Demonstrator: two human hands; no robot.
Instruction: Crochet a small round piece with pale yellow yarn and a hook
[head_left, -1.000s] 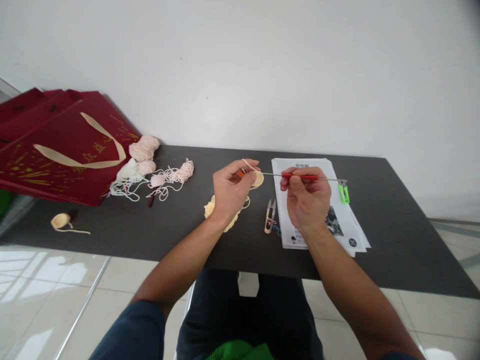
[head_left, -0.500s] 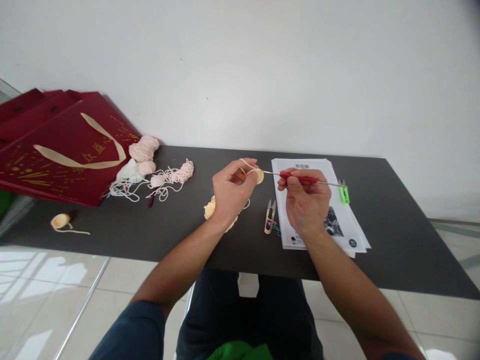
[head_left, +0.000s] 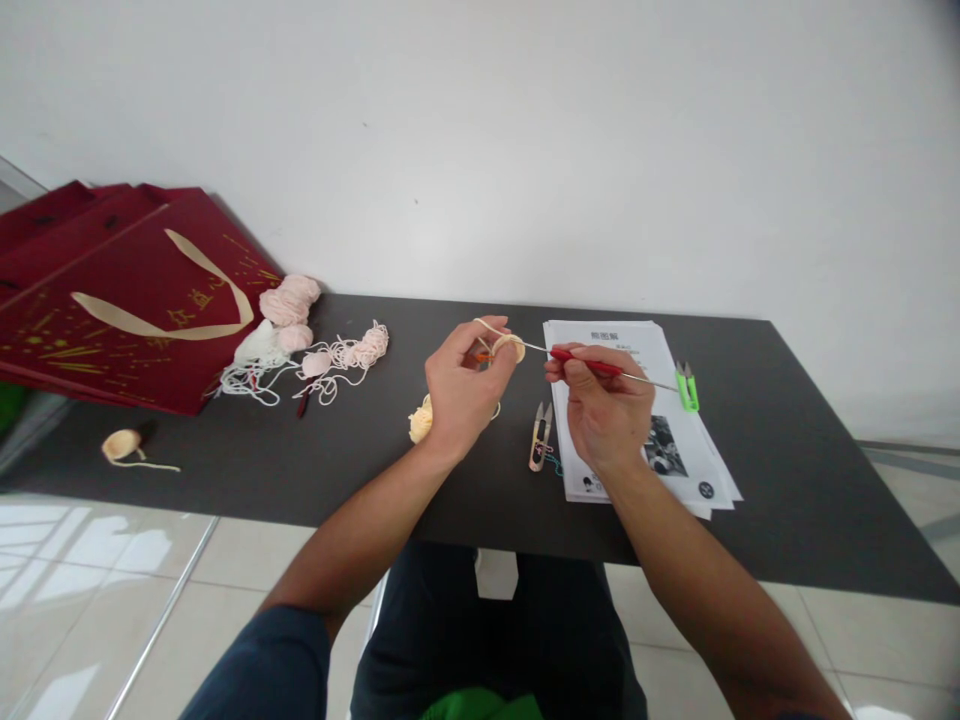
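My left hand (head_left: 459, 385) pinches a small round cream crochet piece (head_left: 510, 346) above the dark table (head_left: 787, 440), with cream yarn looped over its forefinger. My right hand (head_left: 602, 410) grips a red-handled crochet hook (head_left: 592, 366); its metal tip reaches left into the crochet piece. A cream yarn ball (head_left: 420, 421) lies on the table just under my left wrist. Both hands hover over the table's middle, a short gap between them.
Thread snips (head_left: 538, 437) lie between my hands. A stack of printed sheets (head_left: 675, 440) lies under my right hand, green snips (head_left: 686, 386) on it. Pink and white yarn bundles (head_left: 300, 335) and red gift bags (head_left: 127, 300) sit far left, a small cream piece (head_left: 121, 443) near the left edge.
My right hand has shifted left and slightly down, pushing the hook's tip into the crochet piece. My left hand stays almost in place.
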